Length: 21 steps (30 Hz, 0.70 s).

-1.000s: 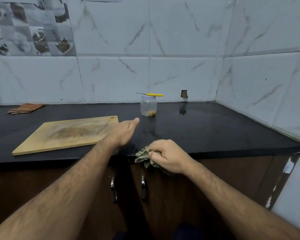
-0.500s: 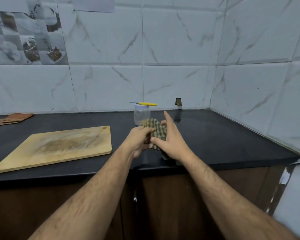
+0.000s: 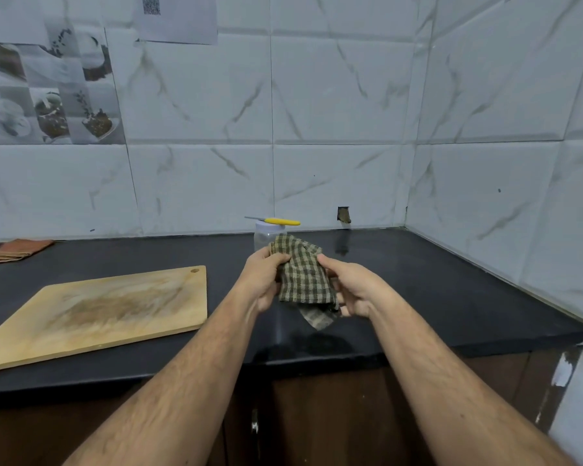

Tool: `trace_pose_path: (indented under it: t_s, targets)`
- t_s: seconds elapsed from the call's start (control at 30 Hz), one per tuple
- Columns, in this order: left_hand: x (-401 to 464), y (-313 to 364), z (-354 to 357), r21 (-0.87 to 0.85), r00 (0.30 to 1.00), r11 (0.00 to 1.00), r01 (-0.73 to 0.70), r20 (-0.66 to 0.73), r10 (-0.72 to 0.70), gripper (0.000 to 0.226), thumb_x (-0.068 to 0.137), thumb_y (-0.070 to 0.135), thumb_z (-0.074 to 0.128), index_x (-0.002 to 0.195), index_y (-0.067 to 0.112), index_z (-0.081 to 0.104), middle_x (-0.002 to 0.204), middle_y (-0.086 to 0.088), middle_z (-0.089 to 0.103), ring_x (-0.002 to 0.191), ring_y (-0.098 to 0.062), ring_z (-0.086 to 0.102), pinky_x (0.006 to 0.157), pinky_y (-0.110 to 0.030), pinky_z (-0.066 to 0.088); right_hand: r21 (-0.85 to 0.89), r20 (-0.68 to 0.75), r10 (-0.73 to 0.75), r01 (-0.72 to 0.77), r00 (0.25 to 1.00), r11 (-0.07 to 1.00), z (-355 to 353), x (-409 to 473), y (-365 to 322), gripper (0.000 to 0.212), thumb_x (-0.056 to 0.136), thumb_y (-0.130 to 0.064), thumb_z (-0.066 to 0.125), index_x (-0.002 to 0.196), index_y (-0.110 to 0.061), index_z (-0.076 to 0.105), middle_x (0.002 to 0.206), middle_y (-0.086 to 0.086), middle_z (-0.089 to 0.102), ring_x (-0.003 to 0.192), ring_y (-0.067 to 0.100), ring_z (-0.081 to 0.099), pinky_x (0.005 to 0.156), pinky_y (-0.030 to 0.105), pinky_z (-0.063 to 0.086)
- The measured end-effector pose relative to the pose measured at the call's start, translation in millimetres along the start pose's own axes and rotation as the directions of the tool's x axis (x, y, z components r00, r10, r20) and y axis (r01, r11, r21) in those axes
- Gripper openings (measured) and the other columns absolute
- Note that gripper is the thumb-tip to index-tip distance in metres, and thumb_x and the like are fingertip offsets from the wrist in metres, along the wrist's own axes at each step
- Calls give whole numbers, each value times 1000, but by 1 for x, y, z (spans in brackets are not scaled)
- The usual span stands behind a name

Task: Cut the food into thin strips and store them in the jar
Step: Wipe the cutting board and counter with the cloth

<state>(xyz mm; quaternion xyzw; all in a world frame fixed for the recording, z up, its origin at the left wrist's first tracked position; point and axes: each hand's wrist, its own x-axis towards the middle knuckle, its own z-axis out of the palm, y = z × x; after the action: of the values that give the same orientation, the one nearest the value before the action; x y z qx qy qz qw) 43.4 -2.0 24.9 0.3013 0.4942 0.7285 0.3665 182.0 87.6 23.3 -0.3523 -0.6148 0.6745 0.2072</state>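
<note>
A green checked cloth (image 3: 303, 280) hangs between both hands above the black counter (image 3: 435, 297). My left hand (image 3: 265, 280) grips its left edge and my right hand (image 3: 354, 290) holds its right side with curled fingers. Behind the cloth stands a clear plastic jar (image 3: 261, 235), its lower part hidden by the cloth. A yellow-handled knife (image 3: 278, 221) lies flat across the jar's top. The wooden cutting board (image 3: 98, 314), stained brown in the middle, lies on the counter to the left with no food on it.
A folded brown cloth (image 3: 14, 250) lies at the far left against the tiled wall. The side wall closes off the counter on the right. Cabinet doors with a metal handle (image 3: 254, 425) sit below the counter edge.
Both hands have lifted the cloth from the counter's front edge and spread it between them; one second ago only my right hand held it bunched. The view has tilted upward.
</note>
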Motion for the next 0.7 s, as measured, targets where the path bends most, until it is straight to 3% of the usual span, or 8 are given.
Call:
trace_pose_path:
  t_s: [0.1,0.2,0.3,0.4,0.5,0.6,0.7]
  targets:
    - [2,2,4,43,999,999,1,-33,0,16,99,1,48,100,8,62,81,-7,71,61,-13,69,53,-28,56,58,-13,32,-32,999,998,2,2,-1,26,99,-39,54,90,-16,64,71,3,70,54,15,66,53,27,52]
    - [1,-2,4,130,1000,991,25,-14,-23,18,100,5,50,111,9,63,87,-6,72,69,-13,70,57,-28,55,295,-11,-81,80,997,952,11,4,3,20,98,-24,58,94,-7,67,74,8,73,58,18,70,48,30,56]
    - [-2,-5,4,206,999,978,20,25,-26,21,100,7,52,119,11,61,94,-4,71,76,-13,69,58,-27,56,430,-60,-244,245,968,869,15,11,4,22,92,-8,65,106,8,67,97,21,72,81,27,72,70,38,60]
    - [-3,-6,3,275,997,961,38,53,-55,20,100,13,56,119,17,61,95,-1,71,78,-11,68,59,-26,55,379,-8,-287,268,958,886,11,12,1,26,88,-2,67,111,9,66,108,27,69,90,31,70,82,43,59]
    - [-2,-7,4,290,986,953,89,106,-125,14,99,23,58,111,21,65,93,0,73,79,-13,68,64,-30,55,331,15,-288,267,958,905,4,11,-1,23,88,2,66,110,9,66,106,26,69,91,33,70,83,44,58]
    - [3,-13,7,215,983,965,150,74,-169,8,97,21,61,101,17,67,86,0,72,75,-14,66,69,-32,52,233,-55,-276,281,959,931,-4,12,-1,16,94,-11,65,101,3,68,98,21,73,86,28,72,76,39,59]
    - [9,-20,15,155,985,975,162,35,-169,3,93,15,65,95,17,65,81,1,71,69,-11,63,64,-29,50,27,-155,-276,283,949,959,-8,18,-2,29,98,-28,61,102,0,67,95,16,74,81,22,73,67,34,58]
